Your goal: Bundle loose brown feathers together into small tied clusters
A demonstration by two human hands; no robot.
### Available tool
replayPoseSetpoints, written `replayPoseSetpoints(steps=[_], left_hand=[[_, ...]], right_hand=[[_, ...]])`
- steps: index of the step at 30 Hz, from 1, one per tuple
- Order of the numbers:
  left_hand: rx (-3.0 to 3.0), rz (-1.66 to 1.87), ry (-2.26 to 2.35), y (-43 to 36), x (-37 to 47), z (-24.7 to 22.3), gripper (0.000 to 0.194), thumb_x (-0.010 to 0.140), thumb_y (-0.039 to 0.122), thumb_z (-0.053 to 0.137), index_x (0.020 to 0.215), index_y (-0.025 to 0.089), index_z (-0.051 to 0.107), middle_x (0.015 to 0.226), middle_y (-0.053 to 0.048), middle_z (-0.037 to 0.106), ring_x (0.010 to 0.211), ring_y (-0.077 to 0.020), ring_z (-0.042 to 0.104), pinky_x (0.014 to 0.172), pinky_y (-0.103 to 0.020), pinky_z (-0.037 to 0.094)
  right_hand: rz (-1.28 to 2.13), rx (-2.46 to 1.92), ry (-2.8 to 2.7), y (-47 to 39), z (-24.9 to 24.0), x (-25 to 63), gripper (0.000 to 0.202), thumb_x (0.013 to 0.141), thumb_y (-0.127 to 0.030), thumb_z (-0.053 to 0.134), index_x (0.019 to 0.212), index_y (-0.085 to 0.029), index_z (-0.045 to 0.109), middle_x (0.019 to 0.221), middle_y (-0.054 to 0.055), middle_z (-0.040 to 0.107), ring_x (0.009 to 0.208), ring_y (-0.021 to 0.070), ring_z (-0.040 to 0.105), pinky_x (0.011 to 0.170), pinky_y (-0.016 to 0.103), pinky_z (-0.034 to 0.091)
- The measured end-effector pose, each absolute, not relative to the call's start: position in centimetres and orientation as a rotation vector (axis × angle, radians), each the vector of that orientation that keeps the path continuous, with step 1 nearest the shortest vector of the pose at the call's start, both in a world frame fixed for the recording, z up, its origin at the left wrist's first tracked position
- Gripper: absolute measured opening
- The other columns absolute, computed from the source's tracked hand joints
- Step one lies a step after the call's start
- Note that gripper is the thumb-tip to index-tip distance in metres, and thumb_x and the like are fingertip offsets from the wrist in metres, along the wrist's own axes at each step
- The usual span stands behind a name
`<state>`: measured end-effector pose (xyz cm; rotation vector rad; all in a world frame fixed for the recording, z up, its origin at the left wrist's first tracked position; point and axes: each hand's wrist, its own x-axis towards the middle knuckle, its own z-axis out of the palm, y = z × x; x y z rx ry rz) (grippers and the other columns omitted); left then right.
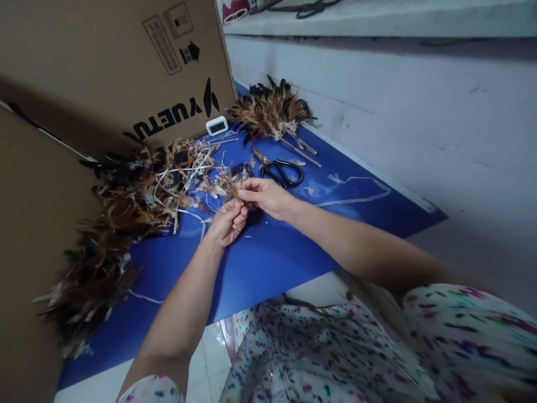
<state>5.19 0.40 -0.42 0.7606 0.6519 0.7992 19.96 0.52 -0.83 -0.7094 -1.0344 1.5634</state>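
Note:
My left hand (229,223) and my right hand (267,196) meet above the blue tabletop (268,240), fingertips pinched together. Between them they grip a small tuft of brown feathers (231,187); its lower end is hidden by my fingers. Just beyond my right hand lie scissors (279,168) with black handles, blades pointing away to the left. To the left of my hands spreads a heap of loose brown and black feathers (168,173), mixed with white strips (197,173). At the back, a full bundle of feathers (271,109) lies with thin sticks (300,151) poking out toward me.
A large cardboard box (126,67) stands along the left and back. A small white digital timer (217,126) leans near its base. To the right runs a pale wall (377,112) under a ledge (398,19). A clear plastic strip (356,200) lies on the table's right part.

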Motion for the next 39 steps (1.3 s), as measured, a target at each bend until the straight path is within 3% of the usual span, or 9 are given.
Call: replayPoseSetpoints(steps=[10,16,24,30,39], left_hand=[[0.835,0.818,0.637,0.3,5.0,-0.7,0.027,0.075,0.022,0.08,0.07,0.012,0.056,0.059,0.003,0.058,0.037,0.0009,0.036,0.033,-0.008,0.025],[1.012,1.082,0.702,0.6,5.3,-1.5,0.038,0.065,0.038,0.086,0.07,0.013,0.058,0.06,0.003,0.061,0.04,-0.002,0.044,0.036,-0.012,0.032],[1.341,1.257,0.857,0.8,5.1,-2.5,0.039,0.074,0.052,0.076,0.073,0.017,0.059,0.053,0.004,0.059,0.04,-0.0074,0.05,0.039,-0.018,0.04],[1.544,1.208,0.939,0.4,5.0,-2.3,0.039,0.079,0.055,0.07,0.075,0.018,0.059,0.049,0.004,0.059,0.038,-0.0088,0.051,0.04,-0.02,0.042],[1.14,1.048,0.796,-0.7,5.5,-1.0,0.041,0.066,0.048,0.083,0.069,0.014,0.061,0.061,0.001,0.063,0.04,-0.0045,0.049,0.035,-0.015,0.035]], right_hand=[[1.575,-0.765,-1.006,0.7,-1.0,20.0,0.031,0.061,-0.035,0.086,0.074,-0.018,0.063,0.065,-0.004,0.064,0.06,0.0083,0.057,0.058,0.022,0.042],[1.507,-0.851,-0.965,0.7,-1.1,19.8,0.034,0.063,-0.04,0.083,0.085,-0.018,0.069,0.066,-0.004,0.062,0.06,0.007,0.054,0.055,0.021,0.039],[1.306,-0.914,-1.172,-0.4,-0.4,19.1,0.035,0.064,-0.047,0.08,0.071,-0.017,0.063,0.058,-0.002,0.061,0.055,0.0102,0.055,0.053,0.024,0.042],[1.231,-0.947,-1.139,-0.3,-0.4,19.2,0.037,0.064,-0.048,0.079,0.062,-0.018,0.057,0.053,-0.004,0.056,0.05,0.0091,0.05,0.05,0.025,0.042],[1.241,-0.911,-1.207,-0.7,0.0,19.2,0.036,0.069,-0.047,0.076,0.063,-0.019,0.054,0.053,-0.005,0.054,0.051,0.009,0.05,0.054,0.025,0.042]])
